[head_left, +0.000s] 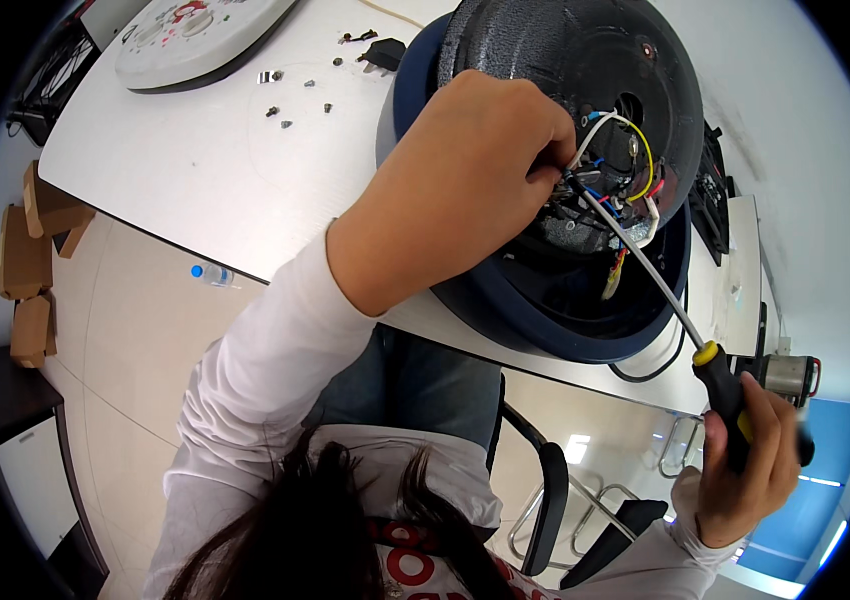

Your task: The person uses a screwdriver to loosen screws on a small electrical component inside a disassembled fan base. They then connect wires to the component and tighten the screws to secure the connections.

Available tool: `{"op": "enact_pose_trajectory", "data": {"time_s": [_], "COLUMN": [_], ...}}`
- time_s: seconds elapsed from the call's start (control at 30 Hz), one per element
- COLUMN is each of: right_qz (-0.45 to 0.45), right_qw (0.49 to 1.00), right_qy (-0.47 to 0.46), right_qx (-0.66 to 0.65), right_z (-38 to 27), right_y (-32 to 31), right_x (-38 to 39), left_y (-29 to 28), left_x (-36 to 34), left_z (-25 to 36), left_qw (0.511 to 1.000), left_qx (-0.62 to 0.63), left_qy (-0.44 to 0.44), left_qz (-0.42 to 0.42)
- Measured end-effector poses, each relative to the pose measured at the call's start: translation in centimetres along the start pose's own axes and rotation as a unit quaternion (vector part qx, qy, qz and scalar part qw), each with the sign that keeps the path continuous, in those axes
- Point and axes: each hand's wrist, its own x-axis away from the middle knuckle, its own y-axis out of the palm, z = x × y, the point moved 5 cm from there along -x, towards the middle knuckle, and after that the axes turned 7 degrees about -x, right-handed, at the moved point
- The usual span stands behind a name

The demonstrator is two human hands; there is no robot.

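My right hand [753,465] is wrapped round the black and yellow handle of a screwdriver [657,275]. Its long metal shaft slants up to the left, and the tip reaches the wiring beside my left fingertips. My left hand [475,185] is closed in a pinch over the same spot; what its fingers hold is hidden. Behind them stands a dark speckled round metal body [545,45], tilted, its wired side facing me. Yellow, white, blue and red wires [649,150] loop across it. Below it lies a dark blue round housing [565,335].
A white table [215,190] carries several small screws and metal bits [286,124], a black piece [385,54] and a pale decorated lid-like part [200,45]. A black cable [645,378] hangs over the edge. Cardboard boxes [27,255] and a bottle [213,274] are on the floor.
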Motion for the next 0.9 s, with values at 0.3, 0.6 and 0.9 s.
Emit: {"op": "enact_pose_trajectory", "data": {"time_s": [0.3, 0.6, 0.9], "right_qz": [0.005, -0.107, -0.101], "right_qw": [0.995, 0.979, 0.977], "right_qy": [0.034, 0.114, 0.097], "right_qx": [-0.097, -0.130, -0.160], "right_z": [-0.6, -0.5, -1.1], "right_y": [0.7, 1.2, 1.4], "right_x": [-0.4, -0.9, -1.4], "left_y": [0.1, 0.2, 0.1], "left_x": [0.0, 0.0, -0.1], "left_z": [0.1, 0.2, 0.5], "left_qw": [1.000, 1.000, 0.999], "left_qx": [0.001, -0.013, -0.011], "left_qy": [-0.003, -0.002, -0.033], "left_qz": [0.009, 0.001, -0.003]}}
